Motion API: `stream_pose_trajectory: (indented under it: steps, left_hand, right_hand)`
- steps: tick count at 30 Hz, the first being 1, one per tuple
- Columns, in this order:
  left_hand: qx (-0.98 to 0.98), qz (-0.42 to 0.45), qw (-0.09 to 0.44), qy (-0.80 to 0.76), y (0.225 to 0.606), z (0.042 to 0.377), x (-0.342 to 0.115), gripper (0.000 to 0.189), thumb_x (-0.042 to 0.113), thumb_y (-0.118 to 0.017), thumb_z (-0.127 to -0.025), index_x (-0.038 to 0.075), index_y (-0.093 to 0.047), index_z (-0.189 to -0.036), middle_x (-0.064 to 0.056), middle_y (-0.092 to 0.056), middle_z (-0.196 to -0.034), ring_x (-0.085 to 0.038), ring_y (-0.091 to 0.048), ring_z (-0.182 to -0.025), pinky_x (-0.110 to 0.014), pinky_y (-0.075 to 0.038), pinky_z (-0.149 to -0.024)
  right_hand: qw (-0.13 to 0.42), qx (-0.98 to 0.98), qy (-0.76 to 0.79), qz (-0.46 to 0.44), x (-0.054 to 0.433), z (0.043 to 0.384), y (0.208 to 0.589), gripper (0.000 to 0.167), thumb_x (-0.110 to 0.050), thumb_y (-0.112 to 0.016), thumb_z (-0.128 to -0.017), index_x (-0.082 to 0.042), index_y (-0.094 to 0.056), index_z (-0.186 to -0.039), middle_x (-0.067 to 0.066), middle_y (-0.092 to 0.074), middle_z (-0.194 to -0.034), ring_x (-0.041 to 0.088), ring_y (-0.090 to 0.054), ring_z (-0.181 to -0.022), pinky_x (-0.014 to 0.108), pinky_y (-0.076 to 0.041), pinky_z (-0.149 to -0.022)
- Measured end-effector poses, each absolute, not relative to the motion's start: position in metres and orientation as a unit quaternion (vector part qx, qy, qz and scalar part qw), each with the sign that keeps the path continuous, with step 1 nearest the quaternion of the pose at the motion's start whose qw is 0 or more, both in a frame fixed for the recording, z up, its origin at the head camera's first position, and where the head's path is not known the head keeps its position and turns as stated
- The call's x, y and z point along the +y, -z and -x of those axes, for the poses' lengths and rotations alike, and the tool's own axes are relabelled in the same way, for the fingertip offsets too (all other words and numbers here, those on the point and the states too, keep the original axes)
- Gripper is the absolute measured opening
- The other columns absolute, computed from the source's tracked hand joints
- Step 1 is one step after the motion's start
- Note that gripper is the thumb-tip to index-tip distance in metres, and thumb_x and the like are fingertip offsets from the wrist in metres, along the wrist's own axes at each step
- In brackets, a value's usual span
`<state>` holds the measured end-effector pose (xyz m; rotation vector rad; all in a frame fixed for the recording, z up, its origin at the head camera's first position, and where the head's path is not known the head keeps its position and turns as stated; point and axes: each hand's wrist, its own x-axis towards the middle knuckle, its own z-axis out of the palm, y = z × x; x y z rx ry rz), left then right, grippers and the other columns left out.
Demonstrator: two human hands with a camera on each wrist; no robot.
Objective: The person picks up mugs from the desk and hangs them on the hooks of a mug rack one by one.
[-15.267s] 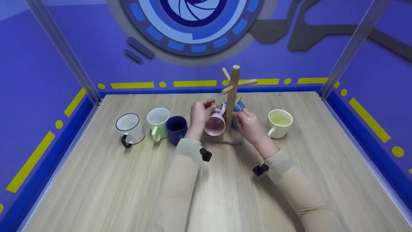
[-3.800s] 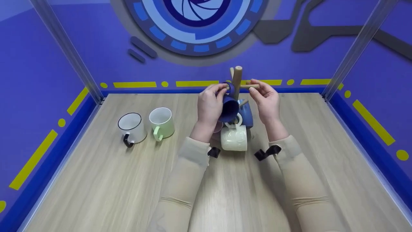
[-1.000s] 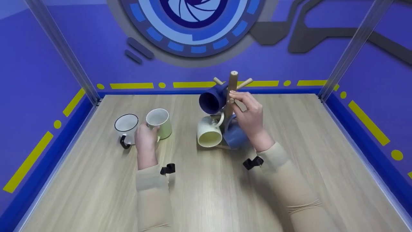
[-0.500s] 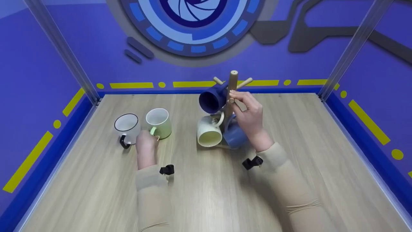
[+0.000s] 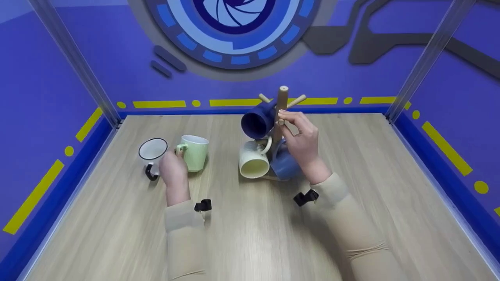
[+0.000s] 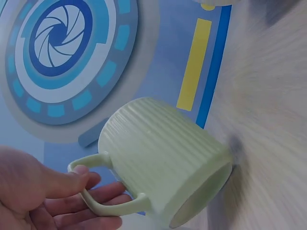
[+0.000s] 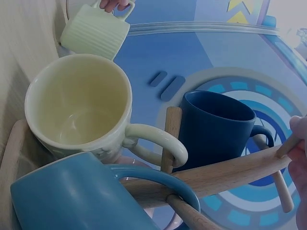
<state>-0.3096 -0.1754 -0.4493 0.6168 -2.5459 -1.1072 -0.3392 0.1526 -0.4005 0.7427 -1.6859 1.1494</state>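
Observation:
My left hand (image 5: pixel 174 171) holds a light green ribbed mug (image 5: pixel 197 154) by its handle. The thumb and curled fingers close round that handle in the left wrist view, and the mug (image 6: pixel 163 148) tilts, its base near the tabletop. At the wooden mug tree (image 5: pixel 284 95), my right hand (image 5: pixel 302 142) pinches an upper peg (image 5: pixel 281 122). From other pegs hang a dark blue mug (image 5: pixel 256 123), a cream mug (image 5: pixel 254 162) and a blue mug (image 5: pixel 287 164). Just left of my left hand stands a white mug (image 5: pixel 153 150) with black rim and handle.
Two upper pegs (image 5: pixel 297 101) at the back carry no mug. A pink bit (image 7: pixel 170 220) shows behind the blue mug in the right wrist view, mostly hidden. Blue panels (image 5: pixel 351 84) border the wooden table (image 5: pixel 250 234) at the back and sides.
Since 3.8 s ago the tree has turned and my left hand has left the dark blue mug. In the last half second it has raised and tilted the green mug, upright before.

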Motion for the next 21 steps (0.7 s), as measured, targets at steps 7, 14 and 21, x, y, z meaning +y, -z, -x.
stream_pose_trajectory:
  steps: [7,14,21]
  left_hand:
    - [-0.882,-0.176,0.177,0.401,0.442,0.306,-0.176,0.027,0.017,-0.060,-0.104,-0.001,-0.070,-0.123,-0.027,-0.069,-0.127,-0.047,-0.063,-0.120,-0.057,-0.049,-0.102]
    - [-0.898,-0.141,0.151,0.388,0.415,0.290,-0.171,0.033,0.018,-0.060,-0.104,0.004,-0.068,-0.132,-0.022,-0.069,-0.132,-0.043,-0.065,-0.122,-0.054,-0.050,-0.106]
    - [-0.915,-0.096,0.132,0.368,0.392,0.269,-0.160,0.033,0.019,-0.061,-0.104,0.005,-0.067,-0.133,-0.021,-0.070,-0.130,-0.040,-0.068,-0.119,-0.054,-0.052,-0.104]
  right_hand:
    - [0.470,-0.683,-0.471,-0.301,0.150,0.340,0.401,0.016,0.005,-0.078,-0.085,0.002,-0.076,-0.101,0.017,-0.077,-0.105,0.032,-0.074,-0.103,0.023,-0.059,-0.093]
    - [0.474,-0.682,-0.469,-0.300,0.150,0.341,0.402,0.017,0.005,-0.079,-0.085,0.001,-0.076,-0.101,0.017,-0.077,-0.105,0.032,-0.074,-0.102,0.021,-0.058,-0.093]
    - [0.472,-0.683,-0.466,-0.307,0.153,0.341,0.406,0.022,0.007,-0.078,-0.085,0.000,-0.076,-0.106,0.018,-0.077,-0.109,0.032,-0.073,-0.106,0.022,-0.057,-0.097]
